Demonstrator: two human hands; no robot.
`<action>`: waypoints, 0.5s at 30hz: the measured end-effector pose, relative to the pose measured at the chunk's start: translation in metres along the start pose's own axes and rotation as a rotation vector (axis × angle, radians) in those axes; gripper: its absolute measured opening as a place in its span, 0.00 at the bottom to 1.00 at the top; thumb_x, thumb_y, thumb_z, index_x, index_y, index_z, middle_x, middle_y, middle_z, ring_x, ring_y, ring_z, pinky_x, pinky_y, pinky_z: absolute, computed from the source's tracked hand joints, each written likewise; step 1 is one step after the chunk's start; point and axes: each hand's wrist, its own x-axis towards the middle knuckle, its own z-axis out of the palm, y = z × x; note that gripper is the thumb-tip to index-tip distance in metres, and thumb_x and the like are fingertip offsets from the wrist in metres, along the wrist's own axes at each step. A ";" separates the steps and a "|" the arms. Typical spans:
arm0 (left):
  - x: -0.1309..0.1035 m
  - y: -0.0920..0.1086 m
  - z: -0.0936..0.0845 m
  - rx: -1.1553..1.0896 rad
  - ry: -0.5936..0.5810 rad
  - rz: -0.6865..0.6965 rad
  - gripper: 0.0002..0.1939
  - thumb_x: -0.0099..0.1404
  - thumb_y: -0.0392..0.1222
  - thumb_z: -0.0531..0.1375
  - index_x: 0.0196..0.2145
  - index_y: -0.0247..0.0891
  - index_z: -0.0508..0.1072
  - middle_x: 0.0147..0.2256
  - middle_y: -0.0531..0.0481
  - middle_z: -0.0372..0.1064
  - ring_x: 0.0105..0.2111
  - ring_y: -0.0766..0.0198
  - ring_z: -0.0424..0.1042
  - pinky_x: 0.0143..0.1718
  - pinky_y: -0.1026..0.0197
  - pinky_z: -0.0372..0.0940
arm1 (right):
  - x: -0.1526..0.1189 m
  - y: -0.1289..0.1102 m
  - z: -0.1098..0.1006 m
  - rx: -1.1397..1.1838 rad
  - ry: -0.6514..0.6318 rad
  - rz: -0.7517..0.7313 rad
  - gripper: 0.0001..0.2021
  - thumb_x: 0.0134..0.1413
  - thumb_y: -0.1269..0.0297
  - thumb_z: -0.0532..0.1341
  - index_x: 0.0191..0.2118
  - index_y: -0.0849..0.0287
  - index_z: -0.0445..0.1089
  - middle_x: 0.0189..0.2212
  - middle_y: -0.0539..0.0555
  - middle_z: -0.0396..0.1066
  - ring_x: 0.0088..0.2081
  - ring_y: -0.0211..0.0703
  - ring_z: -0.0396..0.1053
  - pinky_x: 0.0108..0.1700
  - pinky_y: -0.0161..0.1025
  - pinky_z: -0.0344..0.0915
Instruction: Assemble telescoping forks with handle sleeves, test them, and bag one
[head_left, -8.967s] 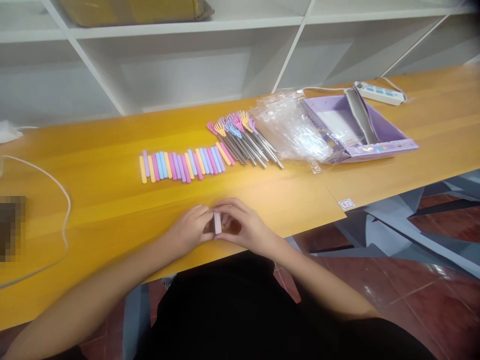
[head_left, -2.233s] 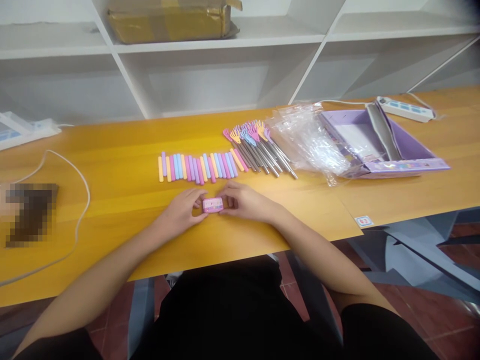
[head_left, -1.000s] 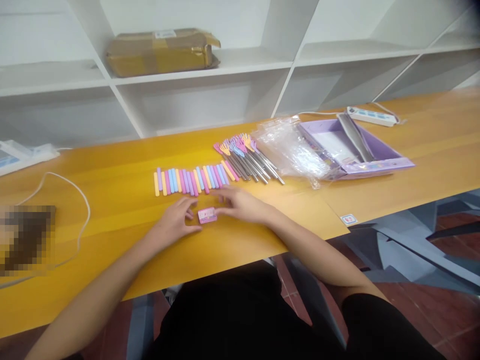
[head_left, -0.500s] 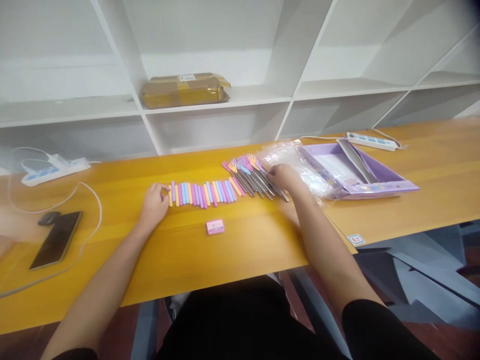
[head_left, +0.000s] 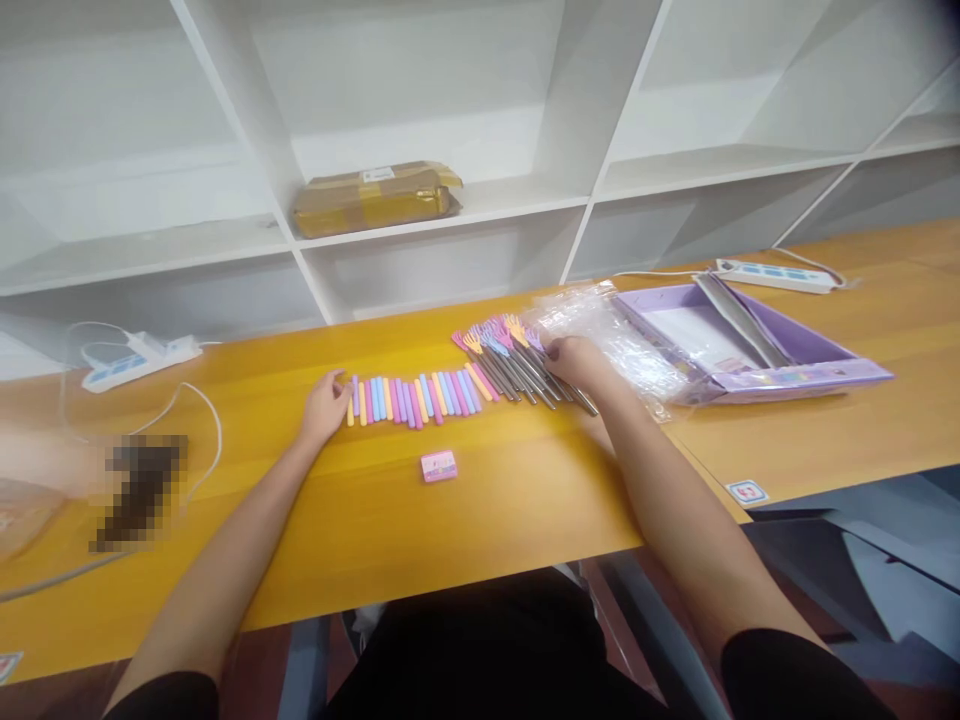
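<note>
A row of pastel sticks (head_left: 412, 398) in pink, purple, blue and orange lies across the table. My left hand (head_left: 328, 405) rests at the row's left end, fingers curled beside the outermost orange stick; whether it grips anything is unclear. To the right of the row, several metal rods with colourful hand-shaped heads (head_left: 517, 360) lie bunched and slanted. My right hand (head_left: 576, 362) touches the right edge of that bunch, its fingertips partly hidden. A small pink box (head_left: 438, 466) sits in front of the row.
Clear plastic wrapping (head_left: 600, 335) and an open purple box (head_left: 810, 372) lie at the right. Power strips (head_left: 142, 362) stand at the back left and back right. A taped brown parcel (head_left: 375, 200) is on the shelf. A blurred hand reaches in at the left edge.
The view has shifted slightly, so the table items appear lower and further right. Both my hands keep their places by the sticks and rods. The dark phone at the left is now pixelated.
</note>
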 end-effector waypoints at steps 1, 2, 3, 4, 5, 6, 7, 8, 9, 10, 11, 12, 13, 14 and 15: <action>0.006 0.001 -0.001 0.011 -0.015 -0.011 0.26 0.77 0.56 0.54 0.61 0.38 0.75 0.45 0.42 0.78 0.48 0.49 0.77 0.52 0.52 0.68 | 0.000 -0.001 -0.001 0.006 0.007 0.003 0.11 0.63 0.68 0.61 0.40 0.62 0.84 0.40 0.63 0.84 0.41 0.52 0.79 0.43 0.38 0.65; 0.011 0.002 -0.001 0.024 -0.030 -0.025 0.25 0.77 0.57 0.54 0.59 0.38 0.77 0.45 0.42 0.79 0.47 0.49 0.78 0.50 0.53 0.68 | 0.000 -0.001 -0.002 0.012 0.019 0.008 0.12 0.65 0.68 0.61 0.39 0.62 0.84 0.40 0.64 0.84 0.41 0.52 0.79 0.43 0.38 0.65; 0.015 0.003 -0.001 0.038 -0.042 -0.042 0.25 0.76 0.58 0.55 0.56 0.39 0.78 0.45 0.42 0.80 0.46 0.49 0.78 0.49 0.53 0.68 | -0.001 -0.002 -0.004 0.019 0.034 0.013 0.13 0.66 0.68 0.60 0.39 0.62 0.84 0.40 0.64 0.84 0.41 0.52 0.79 0.43 0.38 0.65; 0.020 0.004 -0.001 0.052 -0.051 -0.062 0.24 0.75 0.59 0.56 0.54 0.39 0.79 0.45 0.41 0.80 0.46 0.48 0.79 0.47 0.53 0.68 | -0.001 -0.003 -0.006 0.025 0.050 0.017 0.15 0.68 0.67 0.58 0.39 0.62 0.84 0.40 0.65 0.84 0.41 0.52 0.78 0.44 0.39 0.65; 0.023 0.005 0.000 0.067 -0.059 -0.084 0.24 0.74 0.60 0.57 0.52 0.39 0.79 0.44 0.41 0.81 0.46 0.48 0.79 0.46 0.54 0.67 | -0.001 -0.004 -0.008 0.029 0.065 0.022 0.16 0.70 0.66 0.57 0.40 0.63 0.84 0.40 0.65 0.84 0.41 0.52 0.78 0.44 0.39 0.65; 0.027 0.007 0.000 0.082 -0.069 -0.105 0.24 0.73 0.61 0.58 0.50 0.39 0.80 0.44 0.40 0.81 0.45 0.47 0.79 0.45 0.54 0.67 | -0.002 -0.005 -0.010 0.035 0.085 0.024 0.18 0.71 0.64 0.56 0.40 0.63 0.84 0.40 0.66 0.84 0.41 0.53 0.78 0.45 0.40 0.65; 0.031 0.008 0.001 0.096 -0.084 -0.125 0.23 0.72 0.62 0.59 0.47 0.39 0.80 0.43 0.40 0.81 0.45 0.46 0.79 0.44 0.54 0.67 | -0.002 -0.005 -0.012 0.047 0.112 0.019 0.19 0.72 0.63 0.55 0.40 0.64 0.84 0.40 0.67 0.83 0.41 0.53 0.78 0.46 0.40 0.65; 0.035 0.009 0.001 0.110 -0.102 -0.143 0.22 0.70 0.62 0.60 0.43 0.40 0.80 0.42 0.40 0.82 0.45 0.46 0.79 0.43 0.54 0.67 | -0.003 -0.006 -0.014 0.066 0.147 0.006 0.19 0.73 0.62 0.56 0.40 0.64 0.84 0.40 0.67 0.83 0.42 0.54 0.77 0.46 0.41 0.65; 0.039 0.010 0.000 0.121 -0.124 -0.159 0.21 0.69 0.61 0.61 0.40 0.40 0.80 0.40 0.40 0.82 0.44 0.46 0.79 0.41 0.54 0.66 | -0.004 -0.007 -0.016 0.094 0.191 -0.011 0.19 0.73 0.61 0.56 0.40 0.64 0.84 0.39 0.67 0.83 0.42 0.54 0.77 0.47 0.42 0.65; 0.043 0.011 -0.001 0.129 -0.149 -0.173 0.20 0.68 0.61 0.61 0.36 0.40 0.79 0.38 0.40 0.81 0.42 0.45 0.79 0.40 0.54 0.66 | -0.005 -0.008 -0.018 0.131 0.240 -0.028 0.18 0.72 0.61 0.57 0.39 0.64 0.83 0.39 0.67 0.82 0.42 0.54 0.76 0.48 0.42 0.66; 0.047 0.013 -0.003 0.134 -0.176 -0.183 0.21 0.67 0.62 0.62 0.33 0.41 0.79 0.35 0.40 0.80 0.40 0.45 0.79 0.38 0.53 0.66 | -0.006 -0.010 -0.019 0.174 0.292 -0.039 0.18 0.71 0.61 0.57 0.39 0.63 0.83 0.39 0.66 0.82 0.42 0.54 0.76 0.49 0.43 0.66; 0.050 0.013 -0.006 0.137 -0.204 -0.191 0.22 0.66 0.63 0.62 0.29 0.41 0.78 0.32 0.40 0.79 0.38 0.44 0.79 0.37 0.53 0.65 | -0.008 -0.011 -0.021 0.219 0.339 -0.041 0.17 0.71 0.62 0.58 0.39 0.63 0.83 0.39 0.66 0.82 0.42 0.54 0.76 0.50 0.43 0.66; 0.054 0.014 -0.009 0.137 -0.231 -0.194 0.24 0.65 0.65 0.63 0.27 0.42 0.76 0.30 0.40 0.77 0.36 0.44 0.78 0.35 0.52 0.65 | -0.009 -0.013 -0.022 0.256 0.378 -0.033 0.17 0.70 0.61 0.58 0.40 0.63 0.83 0.40 0.65 0.81 0.42 0.54 0.75 0.50 0.44 0.66; 0.057 0.014 -0.012 0.135 -0.254 -0.195 0.26 0.64 0.67 0.63 0.25 0.42 0.75 0.28 0.40 0.76 0.34 0.44 0.77 0.34 0.52 0.64 | -0.010 -0.014 -0.024 0.288 0.409 -0.022 0.17 0.70 0.61 0.58 0.41 0.62 0.83 0.40 0.64 0.81 0.42 0.54 0.75 0.51 0.44 0.67; 0.060 0.013 -0.015 0.135 -0.277 -0.197 0.28 0.63 0.70 0.63 0.23 0.42 0.74 0.27 0.40 0.75 0.32 0.44 0.77 0.33 0.51 0.64 | -0.011 -0.015 -0.025 0.311 0.433 -0.011 0.17 0.70 0.61 0.58 0.43 0.62 0.83 0.40 0.64 0.81 0.41 0.53 0.75 0.52 0.45 0.67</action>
